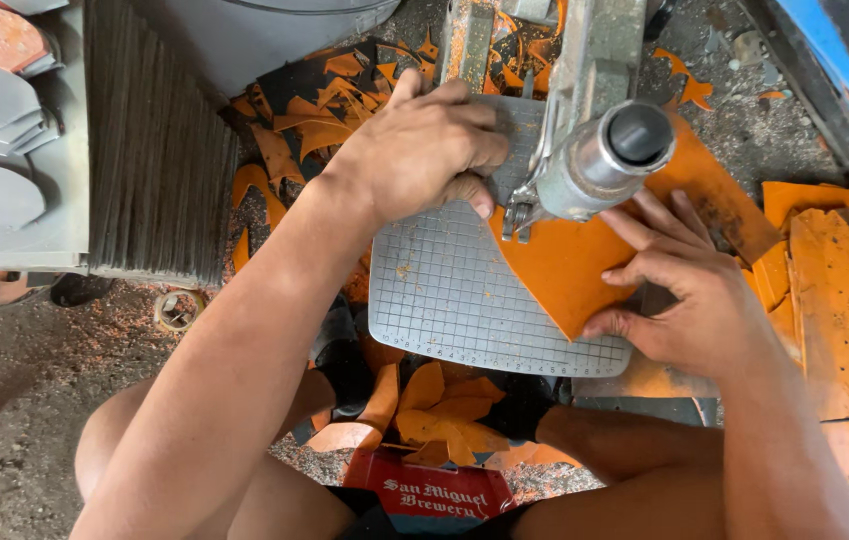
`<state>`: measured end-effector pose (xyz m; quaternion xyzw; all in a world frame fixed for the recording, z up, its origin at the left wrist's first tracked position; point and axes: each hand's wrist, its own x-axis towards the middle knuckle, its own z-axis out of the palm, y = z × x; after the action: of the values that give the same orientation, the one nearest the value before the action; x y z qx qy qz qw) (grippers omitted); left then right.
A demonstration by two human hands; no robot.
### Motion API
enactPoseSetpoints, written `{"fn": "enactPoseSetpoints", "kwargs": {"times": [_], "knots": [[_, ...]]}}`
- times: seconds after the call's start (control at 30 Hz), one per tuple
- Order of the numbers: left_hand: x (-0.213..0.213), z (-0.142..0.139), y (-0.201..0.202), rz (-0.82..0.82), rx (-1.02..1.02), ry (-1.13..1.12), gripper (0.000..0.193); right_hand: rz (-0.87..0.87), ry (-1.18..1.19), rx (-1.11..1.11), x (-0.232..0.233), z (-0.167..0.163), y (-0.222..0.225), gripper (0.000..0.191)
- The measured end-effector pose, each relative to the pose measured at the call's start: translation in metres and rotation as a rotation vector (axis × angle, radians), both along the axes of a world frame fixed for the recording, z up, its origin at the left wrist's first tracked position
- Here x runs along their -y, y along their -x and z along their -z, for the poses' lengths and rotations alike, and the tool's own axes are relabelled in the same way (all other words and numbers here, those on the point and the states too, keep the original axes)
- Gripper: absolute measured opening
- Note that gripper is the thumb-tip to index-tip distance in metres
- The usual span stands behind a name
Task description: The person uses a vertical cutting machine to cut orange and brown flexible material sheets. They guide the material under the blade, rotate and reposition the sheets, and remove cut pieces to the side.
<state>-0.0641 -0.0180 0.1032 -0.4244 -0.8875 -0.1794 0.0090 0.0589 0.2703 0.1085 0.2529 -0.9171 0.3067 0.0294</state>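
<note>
- Down on the grey gridded cutting plate (454,300), the orange sheet (564,265) is lying flat, its top edge running under the metal cutter head (599,150).
- Right hand (689,290) is pressing on the sheet's right edge, fingers spread fairly wide and flat, not gripping anything.
- Left hand (424,145) is resting on the plate beside the cutter, fingers curled narrow; can't tell if they're pinching anything underneath.
- Risk as I see it: those left fingertips are sitting right next to the blade area, so a slip could nick them. The sheet might also skid and give a crooked cut.
- Sheet is looking stiff, smooth, leathery. Curly orange offcuts (444,405) are piling up all around, plus grey ribbed stacks (159,140) on the left.
</note>
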Motion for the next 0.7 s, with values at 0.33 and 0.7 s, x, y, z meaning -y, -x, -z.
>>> {"fn": "enactPoseSetpoints", "kwargs": {"times": [0.33,0.7], "knots": [[-0.004,-0.005,0.008,-0.021,-0.008,0.060,0.052,0.026,-0.025,0.015,-0.001,0.002,0.007,0.047],[-0.002,0.002,0.015,-0.049,-0.048,0.045,0.058,0.053,0.029,0.039,-0.011,0.011,0.022,0.045]]}}
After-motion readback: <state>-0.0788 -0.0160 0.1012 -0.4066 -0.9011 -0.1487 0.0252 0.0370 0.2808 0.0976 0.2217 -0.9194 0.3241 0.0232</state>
